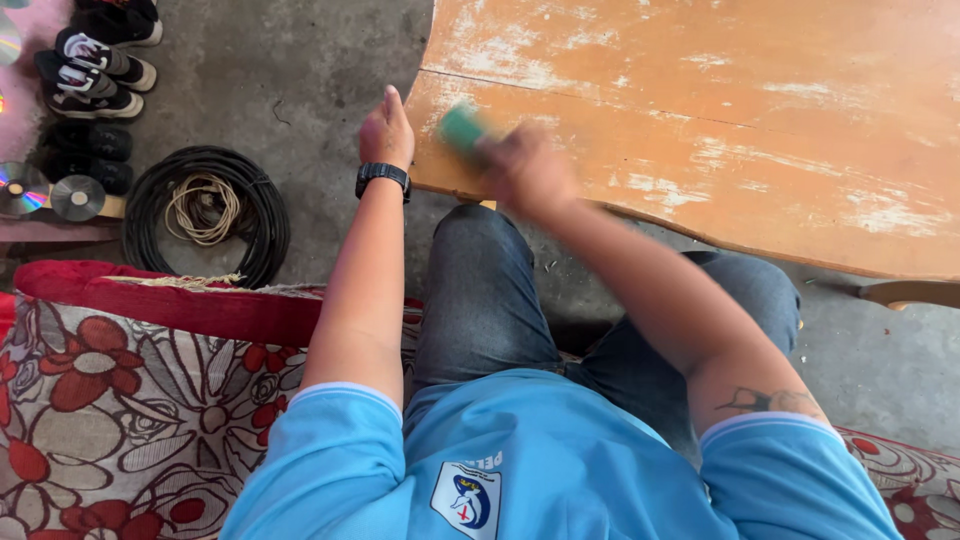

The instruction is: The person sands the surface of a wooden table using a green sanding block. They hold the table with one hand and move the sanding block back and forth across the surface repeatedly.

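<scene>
We saw an orange tabletop (760, 120) streaked with whitish worn patches, and a green block (462, 130) in the right hand (525, 170). The left hand (386, 130) wore a black wristwatch (383, 176). The shirt (540, 460) was light blue, the jeans (490, 300) dark grey. The cushion (110, 400) bore red flowers on cream, beside a black cable coil (205, 210).

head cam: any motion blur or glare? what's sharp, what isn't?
Head view: right hand and the green block it holds are smeared by motion blur; left hand, resting on the edge of the worn orange tabletop, is sharp, as are the cable coil and discs. Soft, even daylight, no hard shadows; slight rainbow glare on one disc.
</scene>
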